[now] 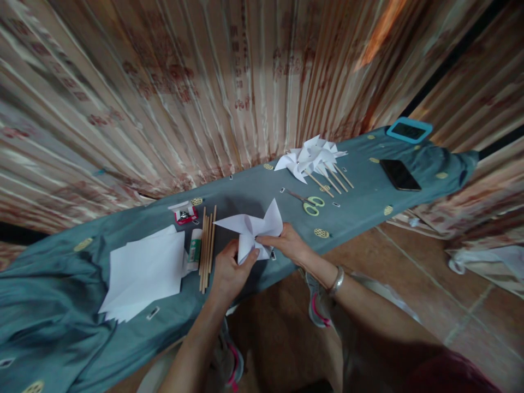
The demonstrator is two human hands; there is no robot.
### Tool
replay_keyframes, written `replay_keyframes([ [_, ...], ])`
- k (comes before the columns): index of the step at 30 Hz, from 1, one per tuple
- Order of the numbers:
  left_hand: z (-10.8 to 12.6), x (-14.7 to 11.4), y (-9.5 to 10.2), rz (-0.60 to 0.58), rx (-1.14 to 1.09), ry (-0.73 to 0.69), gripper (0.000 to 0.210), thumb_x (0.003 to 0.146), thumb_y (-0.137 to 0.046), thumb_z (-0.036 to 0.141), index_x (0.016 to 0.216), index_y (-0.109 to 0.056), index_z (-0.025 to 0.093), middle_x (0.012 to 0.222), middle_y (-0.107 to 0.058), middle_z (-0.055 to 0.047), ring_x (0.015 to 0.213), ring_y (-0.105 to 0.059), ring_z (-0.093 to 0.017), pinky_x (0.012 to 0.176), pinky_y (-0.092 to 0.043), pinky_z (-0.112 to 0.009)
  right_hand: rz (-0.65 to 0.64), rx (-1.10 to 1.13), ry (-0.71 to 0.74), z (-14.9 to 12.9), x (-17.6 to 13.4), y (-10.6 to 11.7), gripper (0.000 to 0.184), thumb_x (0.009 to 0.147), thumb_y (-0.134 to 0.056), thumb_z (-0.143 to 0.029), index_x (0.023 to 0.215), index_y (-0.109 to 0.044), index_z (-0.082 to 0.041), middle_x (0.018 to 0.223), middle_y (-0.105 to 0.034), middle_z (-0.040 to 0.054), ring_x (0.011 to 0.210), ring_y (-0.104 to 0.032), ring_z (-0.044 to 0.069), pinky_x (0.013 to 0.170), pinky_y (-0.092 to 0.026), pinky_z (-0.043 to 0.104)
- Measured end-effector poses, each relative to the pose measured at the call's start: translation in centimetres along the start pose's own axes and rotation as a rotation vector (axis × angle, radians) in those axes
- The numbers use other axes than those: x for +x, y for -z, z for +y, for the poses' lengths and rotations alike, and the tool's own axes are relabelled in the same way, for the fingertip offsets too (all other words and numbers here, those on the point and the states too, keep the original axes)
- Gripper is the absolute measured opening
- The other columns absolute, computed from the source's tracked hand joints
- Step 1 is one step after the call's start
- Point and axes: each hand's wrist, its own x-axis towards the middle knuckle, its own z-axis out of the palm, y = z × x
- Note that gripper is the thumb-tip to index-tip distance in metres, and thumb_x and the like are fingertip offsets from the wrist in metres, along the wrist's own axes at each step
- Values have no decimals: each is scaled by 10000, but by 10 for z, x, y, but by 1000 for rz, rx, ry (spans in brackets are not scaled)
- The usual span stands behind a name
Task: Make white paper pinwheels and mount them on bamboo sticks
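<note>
Pinching paper pinwheel (248, 228), left hand (229, 271) facing right hand (291, 243)

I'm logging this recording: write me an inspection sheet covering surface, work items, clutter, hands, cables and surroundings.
Surface: grey-green cloth with pineapple prints, rumpled at its left end.
Work items: paper pinwheel in hand; paper sheets, glue stick, wooden sticks and open red box to its left; scissors and overlapping stick-mounted pinwheels to its right.
Clutter: black phone and blue-framed device toward the right end.
Hands: left hand grips the pinwheel's near edge; right hand has its thumb near the centre.
Cables: nothing seen.
Surroundings: patterned curtain behind; tiled floor below.
</note>
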Motion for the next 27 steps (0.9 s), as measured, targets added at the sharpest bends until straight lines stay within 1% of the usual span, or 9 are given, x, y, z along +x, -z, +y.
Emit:
replay_keyframes([
  [2, 0, 0, 0, 6, -4, 7, 263, 703, -602, 416, 781, -683, 178, 789, -727, -67, 744, -656, -243, 666, -477, -302, -14, 16, -2, -1, 0, 0, 261, 501, -831, -266, 707, -726, -144, 651, -690, -19, 589, -567, 105, 630, -474, 258],
  [10, 3, 0, 2, -14, -55, 31, 313, 681, -596, 429, 819, -690, 164, 792, -732, -59, 740, -658, -234, 656, -484, -296, -37, 18, -16, 1, -1, 4, 320, 522, -840, -322, 763, -731, -143, 709, -707, 0, 624, -589, 117, 658, -487, 273],
  [15, 4, 0, 3, -18, -6, 36, 353, 680, -576, 449, 825, -692, 149, 775, -725, -57, 720, -656, -231, 644, -488, -301, -29, 38, -29, 1, 0, 2, 379, 452, -872, -318, 752, -725, -138, 713, -709, 4, 634, -594, 127, 669, -496, 281],
  [19, 4, -1, 3, -19, -15, 22, 336, 687, -580, 441, 819, -689, 152, 770, -723, -52, 725, -653, -230, 647, -486, -300, -6, 34, -39, -2, -1, 1, 369, 437, -876, -315, 719, -720, -135, 681, -696, -2, 611, -582, 119, 655, -498, 276],
  [24, -2, -2, 3, -55, -125, 1, 344, 685, -618, 443, 829, -699, 141, 802, -715, -67, 771, -645, -231, 699, -487, -309, 13, -39, -45, -4, -2, 4, 364, 435, -879, -326, 709, -726, -142, 672, -696, 0, 614, -590, 128, 654, -509, 287],
  [27, -12, -2, 2, -112, -309, -1, 399, 693, -641, 509, 840, -715, 145, 831, -712, -76, 823, -635, -238, 769, -489, -327, -3, -68, -38, -5, -1, 9, 384, 451, -874, -368, 730, -733, -145, 734, -722, 21, 648, -615, 142, 679, -520, 299],
])
